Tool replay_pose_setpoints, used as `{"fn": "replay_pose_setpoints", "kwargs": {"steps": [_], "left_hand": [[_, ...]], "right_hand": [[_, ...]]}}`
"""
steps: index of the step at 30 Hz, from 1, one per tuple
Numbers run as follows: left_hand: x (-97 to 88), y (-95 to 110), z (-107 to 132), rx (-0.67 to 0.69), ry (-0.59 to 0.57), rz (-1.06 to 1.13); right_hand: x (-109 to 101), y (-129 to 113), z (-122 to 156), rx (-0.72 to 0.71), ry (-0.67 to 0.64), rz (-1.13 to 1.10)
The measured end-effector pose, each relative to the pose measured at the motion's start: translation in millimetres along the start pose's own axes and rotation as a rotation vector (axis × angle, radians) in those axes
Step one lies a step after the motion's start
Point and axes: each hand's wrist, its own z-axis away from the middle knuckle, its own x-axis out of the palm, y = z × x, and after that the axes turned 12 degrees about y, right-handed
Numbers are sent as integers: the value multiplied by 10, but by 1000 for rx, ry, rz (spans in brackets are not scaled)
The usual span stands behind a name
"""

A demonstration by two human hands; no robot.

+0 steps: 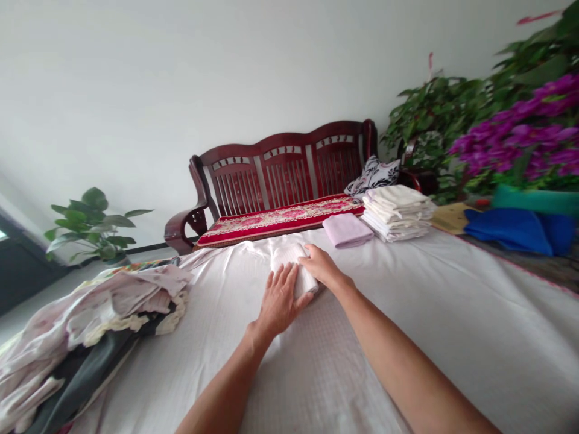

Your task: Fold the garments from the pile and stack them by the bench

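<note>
1. The white cloth, folded into a thick oblong, lies mid-scene on the pale sheet, straight ahead of and between both arms.
2. Neither hand is nearer: the left hand touches its left side, the right hand its right.
3. Its long axis seems to slant from far left to near right, one short end pointing near and slightly right.
4. The left hand is flat, fingers spread, thumb by the near end; the right is partly curled, and whether it grips I cannot tell.
5. Far right sit the lilac cloth and, beyond, the stack.
</note>
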Motion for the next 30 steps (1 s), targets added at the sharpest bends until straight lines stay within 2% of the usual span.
{"fn": "replay_pose_setpoints", "kwargs": {"steps": [3, 6, 8, 10, 12, 14, 16, 19, 21, 24, 27, 30], "left_hand": [[-10, 84, -4, -60, 117, 55], [-71, 8, -8, -294, 319, 257], [-156, -140, 36, -470, 465, 430], [-256, -340, 146, -626, 566, 550], [-351, -561, 313, -745, 609, 586], [-435, -771, 503, -801, 623, 547], [-518, -940, 675, -746, 614, 422], [-649, -1074, 837, -505, 515, 157], [-725, -1086, 874, -325, 411, 38], [-804, -1044, 861, -143, 259, -73], [-850, -1008, 832, -58, 130, -157], [-888, -1005, 831, -39, 50, -188]], "right_hand": [[93, -99, 55, 7, -26, -132], [114, -184, 133, 14, -194, -305], [73, -183, 148, 1, -279, -329], [0, -136, 120, -35, -262, -223], [-90, -69, 70, -78, -186, -81], [-181, -12, 28, -104, -154, -28], [-264, 25, 19, -159, -157, 29], [-369, 74, 73, -313, -217, 159], [-425, 126, 138, -461, -246, 258], [-487, 229, 247, -659, -240, 394], [-518, 307, 342, -733, -213, 467], [-519, 333, 410, -772, -175, 497]]}}
